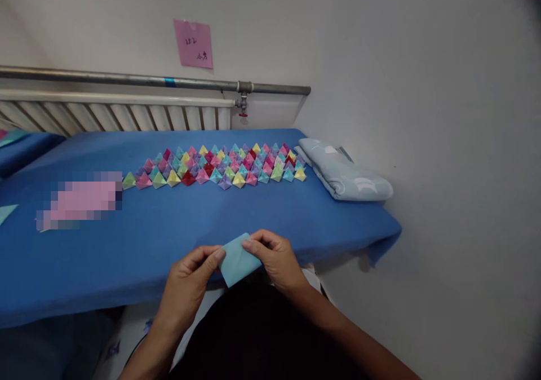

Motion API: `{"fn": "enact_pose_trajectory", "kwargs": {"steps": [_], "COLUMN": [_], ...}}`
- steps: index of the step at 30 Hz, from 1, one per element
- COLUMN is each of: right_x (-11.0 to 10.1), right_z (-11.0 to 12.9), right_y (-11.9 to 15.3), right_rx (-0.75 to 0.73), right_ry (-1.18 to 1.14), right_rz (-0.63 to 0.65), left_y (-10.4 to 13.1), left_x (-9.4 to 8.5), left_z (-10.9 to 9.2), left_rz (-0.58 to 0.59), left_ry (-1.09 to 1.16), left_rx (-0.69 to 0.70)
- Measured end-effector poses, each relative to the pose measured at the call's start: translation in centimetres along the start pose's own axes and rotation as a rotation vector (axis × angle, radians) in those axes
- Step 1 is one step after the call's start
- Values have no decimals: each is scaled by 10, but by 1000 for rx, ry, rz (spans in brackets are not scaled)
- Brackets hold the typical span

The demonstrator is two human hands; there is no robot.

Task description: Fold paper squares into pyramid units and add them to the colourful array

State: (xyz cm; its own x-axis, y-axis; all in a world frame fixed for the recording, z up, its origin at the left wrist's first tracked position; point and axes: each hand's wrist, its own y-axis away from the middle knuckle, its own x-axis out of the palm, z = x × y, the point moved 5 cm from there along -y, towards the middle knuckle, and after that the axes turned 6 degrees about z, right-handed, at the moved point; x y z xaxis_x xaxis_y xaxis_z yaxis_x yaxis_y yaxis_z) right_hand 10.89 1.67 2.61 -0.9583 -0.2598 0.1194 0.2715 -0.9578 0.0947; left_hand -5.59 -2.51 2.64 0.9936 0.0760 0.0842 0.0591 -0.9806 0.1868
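Note:
A light teal paper point(239, 261) with visible crease lines is held up near the front edge of the blue-covered table point(169, 256). My left hand point(190, 281) pinches its left edge between thumb and fingers. On the paper's upper right side, my right hand point(276, 259) grips it, the thumb lying on its face. Beyond the hands, small folded paper pieces point(226, 166) in many colours stand in several close rows along the table.
A folded light blue patterned cloth point(349, 177) lies at the table's right end by the wall. Pink paper point(87, 199), blurred, lies at left. A radiator point(114, 112) and metal pipe point(127, 78) run behind; a pink note point(193, 44) hangs above.

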Motion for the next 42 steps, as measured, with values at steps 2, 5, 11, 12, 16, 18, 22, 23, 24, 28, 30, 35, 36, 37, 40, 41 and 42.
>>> {"fn": "enact_pose_trajectory", "kwargs": {"steps": [2,5,11,12,16,18,22,23,24,28,30,35,36,37,40,41,42], "right_x": [0,1,9,9,8,9,15,15,16,16,17,17,17,18,18,19,19], "right_z": [0,2,11,12,13,10,0,-3,-4,-6,-4,0,1,1,3,4,5], "right_y": [0,1,6,6,9,12,16,16,16,13,13,14,14,14,12,11,10], "right_rx": [11,18,17,18,58,109,202,204,198,156,139,43,23,9,7,11,16], "right_ry": [3,29,132,141,80,23,-66,-88,-104,-95,-71,50,71,87,118,115,108], "right_rz": [1,29,165,171,190,216,245,233,212,169,182,126,118,115,137,145,149], "left_y": [0,-2,-4,-5,-6,-6,-5,-4,-4,-5,-6,-6,-6,-5,-4,-3,-3], "left_x": [0,0,14,15,14,11,6,5,4,0,-3,-4,-3,-3,-2,-1,-1], "left_z": [-1,-7,-13,-14,-13,-11,-5,-3,-1,4,6,9,9,9,9,9,9], "left_rz": [3,48,390,403,316,247,161,144,125,37,2,-51,-63,-76,-93,-86,-74], "left_ry": [-6,-51,-142,-147,-100,-66,33,58,81,155,196,282,297,310,326,320,314], "left_rx": [2,0,-141,-145,-149,-140,-115,-117,-121,-132,-128,-114,-107,-99,-90,-95,-101]}}
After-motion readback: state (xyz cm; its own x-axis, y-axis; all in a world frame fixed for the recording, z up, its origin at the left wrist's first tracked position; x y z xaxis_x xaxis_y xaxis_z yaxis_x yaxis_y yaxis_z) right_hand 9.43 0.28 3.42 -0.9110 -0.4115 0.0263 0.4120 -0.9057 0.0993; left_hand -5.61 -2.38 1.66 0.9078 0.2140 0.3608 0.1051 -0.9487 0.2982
